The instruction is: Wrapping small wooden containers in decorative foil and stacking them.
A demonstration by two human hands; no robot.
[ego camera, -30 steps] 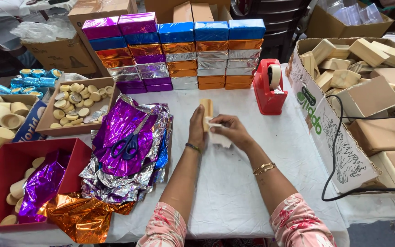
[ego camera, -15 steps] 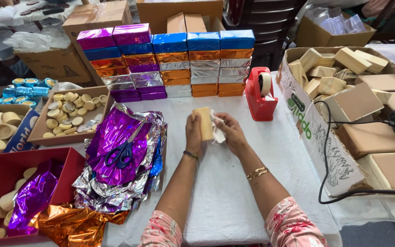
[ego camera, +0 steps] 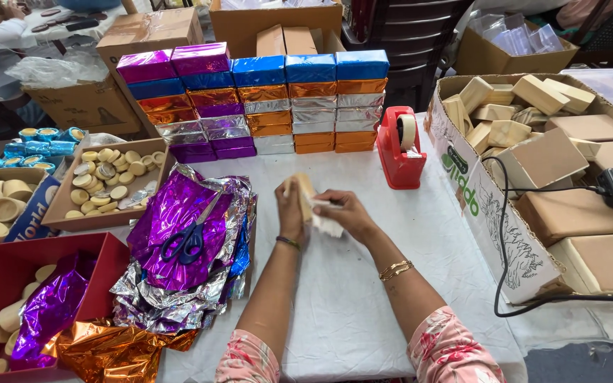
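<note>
My left hand (ego camera: 289, 213) holds a tan rectangular bar (ego camera: 306, 193) upright over the white table (ego camera: 349, 312). My right hand (ego camera: 342, 211) presses a white cloth (ego camera: 328, 225) against the bar's side. Both hands meet at the middle of the table, a little in front of a stacked wall of foil-wrapped boxes (ego camera: 257, 99) in purple, blue, orange and silver.
A heap of purple, silver and orange foil sheets (ego camera: 179, 262) with blue-handled scissors (ego camera: 187, 237) lies to the left. A red tape dispenser (ego camera: 400, 147) stands behind right. A cardboard box (ego camera: 494, 213) of tan bars fills the right side, a black cable (ego camera: 505, 248) hanging over it. Trays of round pieces (ego camera: 104, 181) and a red box (ego camera: 8, 284) sit left.
The head view has shifted slightly. My hands have stayed together on the bar, turning it a little while my right hand moves the cloth along its side.
</note>
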